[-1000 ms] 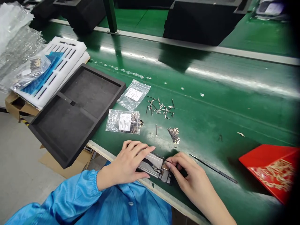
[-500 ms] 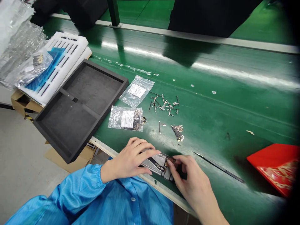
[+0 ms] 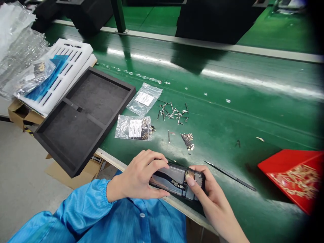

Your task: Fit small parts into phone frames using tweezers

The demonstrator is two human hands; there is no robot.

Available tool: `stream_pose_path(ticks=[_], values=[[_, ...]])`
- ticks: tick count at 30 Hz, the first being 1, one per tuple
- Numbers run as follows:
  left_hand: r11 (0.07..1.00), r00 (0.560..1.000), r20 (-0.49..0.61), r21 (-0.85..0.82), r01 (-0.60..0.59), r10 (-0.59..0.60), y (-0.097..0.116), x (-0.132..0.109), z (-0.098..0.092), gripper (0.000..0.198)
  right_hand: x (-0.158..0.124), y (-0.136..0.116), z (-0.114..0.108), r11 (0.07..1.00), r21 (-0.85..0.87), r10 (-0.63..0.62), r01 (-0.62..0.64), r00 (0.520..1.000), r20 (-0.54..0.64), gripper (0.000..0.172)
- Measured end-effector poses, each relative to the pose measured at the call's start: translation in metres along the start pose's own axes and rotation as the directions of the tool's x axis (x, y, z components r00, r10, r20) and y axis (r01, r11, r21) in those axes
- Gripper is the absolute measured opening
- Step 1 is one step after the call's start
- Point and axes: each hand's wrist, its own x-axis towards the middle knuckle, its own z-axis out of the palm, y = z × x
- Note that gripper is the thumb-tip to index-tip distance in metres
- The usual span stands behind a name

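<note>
An opened phone frame [image 3: 172, 177] with bare metal and a black flex strip is held low over the near edge of the green bench. My left hand [image 3: 141, 175] grips its left end, thumb along the near side and fingers over the far side. Around the right end curls my right hand [image 3: 209, 192], its thumb pressing on a copper-coloured patch near the top of the frame. Beyond the phone lie a small pile of flex cables [image 3: 187, 141] and a looser scatter of dark and silver flex pieces [image 3: 173, 113]. Black tweezers [image 3: 230, 176] rest to the right.
Two clear labelled bags [image 3: 144, 98] lie left of the flex pieces. A black tray [image 3: 83, 118] overhangs the bench's left edge, beside white foam [image 3: 76, 50] and plastic packaging [image 3: 22, 50]. A red bin [image 3: 286, 165] holding small pale parts stands at the right.
The right end of the phone frame is now lifted and tilted towards me. My right hand has shifted from a fingertip pinch to a grip around that end, thumb on top.
</note>
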Motion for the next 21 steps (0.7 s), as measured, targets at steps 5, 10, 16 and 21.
stream_pose_path(ticks=[5, 10, 16, 21], values=[[0.997, 0.997, 0.048, 0.035, 0.066, -0.068, 0.008, 0.003, -0.004, 0.057, 0.005, 0.01, 0.001, 0.992, 0.107, 0.062, -0.069, 0.996, 0.062, 0.039], [0.994, 0.993, 0.053, 0.031, 0.108, -0.109, 0.013, 0.003, 0.001, 0.056, 0.008, 0.014, 0.0, 0.988, 0.151, 0.035, -0.035, 0.999, -0.003, 0.035], [0.991, 0.982, 0.134, 0.004, 0.137, -0.136, 0.008, 0.007, 0.001, 0.072, 0.01, 0.004, -0.018, 0.912, -0.212, -0.36, 0.351, 0.933, -0.005, 0.023], [0.994, 0.977, 0.181, 0.052, 0.101, -0.109, 0.008, 0.012, -0.007, 0.068, 0.017, -0.005, -0.025, 0.642, -0.457, -0.658, 0.616, 0.748, 0.085, 0.019]])
